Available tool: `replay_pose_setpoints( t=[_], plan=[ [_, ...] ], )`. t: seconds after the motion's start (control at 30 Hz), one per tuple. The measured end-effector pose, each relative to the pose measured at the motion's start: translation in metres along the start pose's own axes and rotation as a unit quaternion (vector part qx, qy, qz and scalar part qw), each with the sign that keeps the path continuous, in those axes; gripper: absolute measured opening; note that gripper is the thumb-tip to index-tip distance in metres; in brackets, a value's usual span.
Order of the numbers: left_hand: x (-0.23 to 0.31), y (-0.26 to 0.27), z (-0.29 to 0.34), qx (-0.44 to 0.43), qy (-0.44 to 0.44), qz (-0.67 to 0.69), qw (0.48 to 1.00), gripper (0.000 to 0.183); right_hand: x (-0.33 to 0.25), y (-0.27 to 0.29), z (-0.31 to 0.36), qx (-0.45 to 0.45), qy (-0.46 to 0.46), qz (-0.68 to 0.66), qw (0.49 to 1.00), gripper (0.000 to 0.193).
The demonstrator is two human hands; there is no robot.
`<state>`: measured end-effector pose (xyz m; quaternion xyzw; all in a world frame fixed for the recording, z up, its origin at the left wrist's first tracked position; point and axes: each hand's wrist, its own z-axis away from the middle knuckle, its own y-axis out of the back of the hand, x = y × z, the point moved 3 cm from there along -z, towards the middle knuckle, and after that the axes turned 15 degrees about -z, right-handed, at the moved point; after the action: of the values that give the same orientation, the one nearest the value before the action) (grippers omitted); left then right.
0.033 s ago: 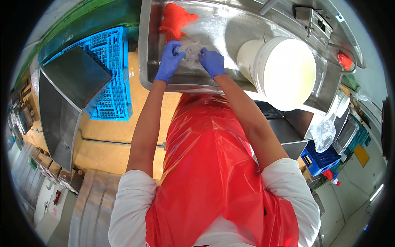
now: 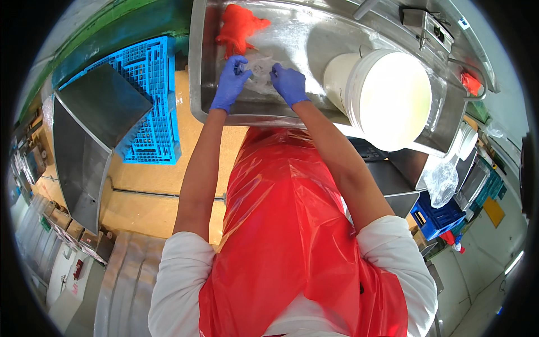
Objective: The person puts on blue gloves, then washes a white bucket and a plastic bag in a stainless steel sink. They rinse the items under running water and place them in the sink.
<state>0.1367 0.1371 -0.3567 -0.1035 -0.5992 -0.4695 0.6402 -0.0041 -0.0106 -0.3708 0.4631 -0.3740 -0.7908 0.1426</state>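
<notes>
A thin, crumpled piece of clear plastic (image 2: 261,74) lies in the metal trough (image 2: 224,120), between my two blue-gloved hands. At its left edge, the fingers of my left hand (image 2: 230,85) are curled and pinched on the plastic. My right hand (image 2: 289,85) grips the other edge, fingertips bent inward and partly hidden. Just beyond my left hand rests a bunched red cloth or bag (image 2: 238,28). A large white bucket (image 2: 396,101) stands to the right of my right hand, inside the trough.
To the left, a blue plastic pallet (image 2: 149,129) leans behind metal bins (image 2: 84,151). A metal box (image 2: 429,31) is fixed at the trough's far right. A blue crate (image 2: 435,216) and a clear plastic bag (image 2: 442,182) are at the lower right.
</notes>
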Motion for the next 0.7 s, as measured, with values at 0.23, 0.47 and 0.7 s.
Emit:
replay_pose_setpoints(
  t=[0.23,0.47,0.7],
  plan=[
    [-0.011,-0.008,-0.015,-0.026,-0.104,-0.152,0.982,0.033,0.026,-0.015,-0.022,-0.035,0.082,0.104,0.991,0.021],
    [-0.012,-0.054,-0.013,-0.114,-0.053,-0.442,0.888,0.065,0.003,0.025,0.004,-0.016,0.008,-0.04,0.999,0.022],
    [-0.037,-0.07,-0.02,-0.118,-0.052,-0.507,0.853,0.049,0.025,-0.025,-0.013,-0.087,0.04,0.024,0.995,0.021]
  ],
)
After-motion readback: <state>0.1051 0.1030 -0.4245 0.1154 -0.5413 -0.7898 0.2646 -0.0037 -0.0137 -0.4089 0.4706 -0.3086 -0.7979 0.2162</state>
